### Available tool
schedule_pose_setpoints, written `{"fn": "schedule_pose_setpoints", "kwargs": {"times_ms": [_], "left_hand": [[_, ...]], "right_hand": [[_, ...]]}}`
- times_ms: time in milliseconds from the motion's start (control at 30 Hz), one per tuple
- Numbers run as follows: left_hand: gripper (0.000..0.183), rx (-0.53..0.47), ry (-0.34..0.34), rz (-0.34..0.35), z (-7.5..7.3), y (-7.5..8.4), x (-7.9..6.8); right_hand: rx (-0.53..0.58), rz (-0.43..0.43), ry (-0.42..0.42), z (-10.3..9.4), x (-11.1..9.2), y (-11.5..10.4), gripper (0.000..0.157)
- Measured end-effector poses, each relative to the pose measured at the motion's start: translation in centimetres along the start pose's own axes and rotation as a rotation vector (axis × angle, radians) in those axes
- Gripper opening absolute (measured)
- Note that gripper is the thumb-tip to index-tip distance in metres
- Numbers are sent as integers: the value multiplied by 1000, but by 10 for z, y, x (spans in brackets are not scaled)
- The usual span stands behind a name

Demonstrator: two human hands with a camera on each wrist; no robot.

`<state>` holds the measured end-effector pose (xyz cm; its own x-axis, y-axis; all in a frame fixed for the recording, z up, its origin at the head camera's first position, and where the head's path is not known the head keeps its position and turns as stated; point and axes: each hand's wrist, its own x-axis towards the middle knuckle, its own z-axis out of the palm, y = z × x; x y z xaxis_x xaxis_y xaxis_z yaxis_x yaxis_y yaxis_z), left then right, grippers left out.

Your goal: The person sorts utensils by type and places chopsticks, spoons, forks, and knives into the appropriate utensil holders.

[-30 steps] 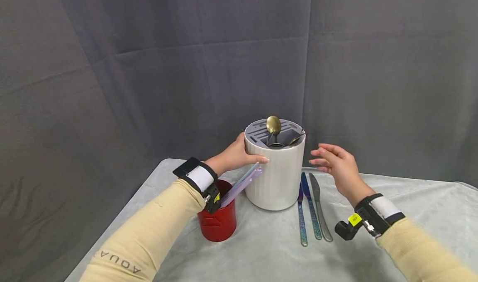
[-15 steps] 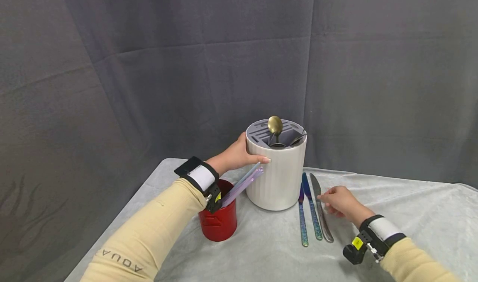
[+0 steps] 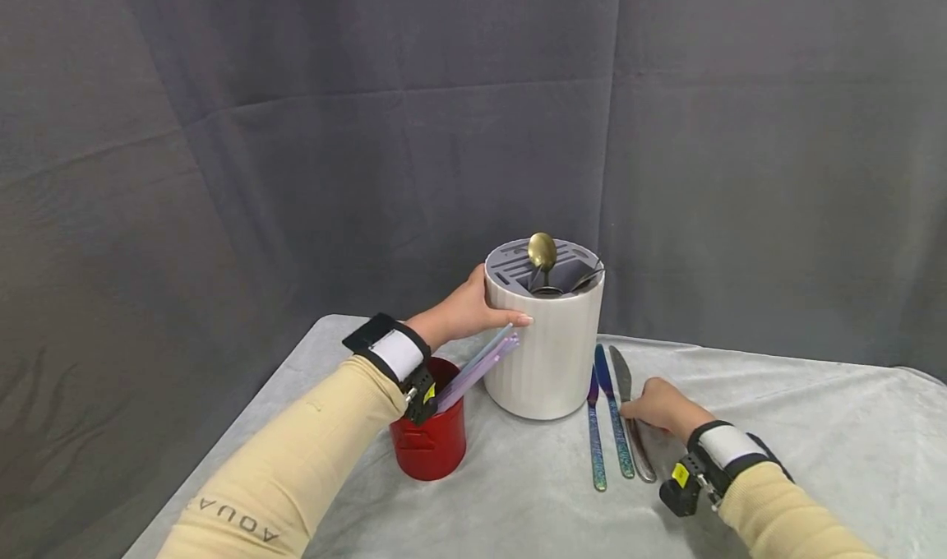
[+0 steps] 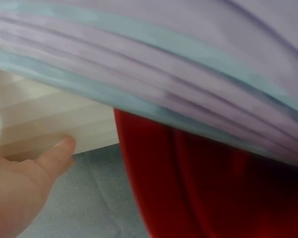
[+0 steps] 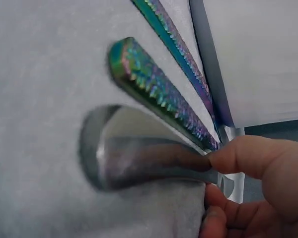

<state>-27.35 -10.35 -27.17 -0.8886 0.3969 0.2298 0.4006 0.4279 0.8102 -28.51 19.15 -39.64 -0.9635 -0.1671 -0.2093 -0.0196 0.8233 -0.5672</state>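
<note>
My left hand [image 3: 464, 306] holds the white ribbed utensil holder [image 3: 551, 358] at its left side, thumb across the front; its other fingers are hidden behind. A gold spoon [image 3: 542, 251] and other metal utensils stick out of the holder's grey slotted top [image 3: 510, 265]. My right hand [image 3: 663, 407] is at the silver table knife [image 3: 621, 368] lying on the table. In the right wrist view, thumb and fingers pinch this knife [image 5: 139, 156] partway along, its thick handle end pointing away. Two iridescent blue-green knives [image 3: 620, 436] lie beside it, nearer the holder.
A red cup [image 3: 429, 454] with purple and blue straws [image 3: 479, 371] stands front-left of the holder, under my left wrist. Grey-white cloth covers the table [image 3: 518, 505]. A dark grey curtain [image 3: 473, 131] hangs behind.
My right hand has come down from beside the holder to the silver knife and now pinches it. The left hand keeps its hold on the utensil holder.
</note>
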Motion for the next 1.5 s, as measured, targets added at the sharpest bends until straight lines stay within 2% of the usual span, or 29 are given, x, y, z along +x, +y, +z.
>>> {"fn": "schedule_pose_setpoints", "kwargs": {"times_ms": [233, 433, 633, 867, 1000, 1100, 1200, 1333, 1433, 1500], "left_hand": [[89, 7, 2, -16, 1, -1, 1], [89, 10, 5, -25, 1, -1, 2], [90, 8, 5, -40, 2, 0, 2], [86, -6, 3, 2, 2, -1, 3], [90, 16, 25, -58, 1, -1, 2], [92, 32, 39, -93, 0, -1, 1], [90, 19, 32, -51, 0, -1, 2], [85, -12, 11, 45, 1, -2, 5], [81, -23, 2, 92, 2, -3, 7], [80, -26, 2, 99, 3, -2, 9]], "right_hand": [[11, 38, 4, -1, -2, -2, 33], [48, 45, -2, -4, -1, 2, 27], [169, 42, -39, -8, -1, 10, 17], [330, 40, -45, -12, -2, 19, 15], [413, -27, -58, -14, -6, 22, 7], [484, -69, -84, -15, -8, 25, 8], [575, -81, -116, -19, -10, 32, 11], [673, -78, -172, -23, -14, 41, 18], [737, -85, -207, -26, -17, 48, 16], [793, -93, -216, -28, -20, 50, 12]]}}
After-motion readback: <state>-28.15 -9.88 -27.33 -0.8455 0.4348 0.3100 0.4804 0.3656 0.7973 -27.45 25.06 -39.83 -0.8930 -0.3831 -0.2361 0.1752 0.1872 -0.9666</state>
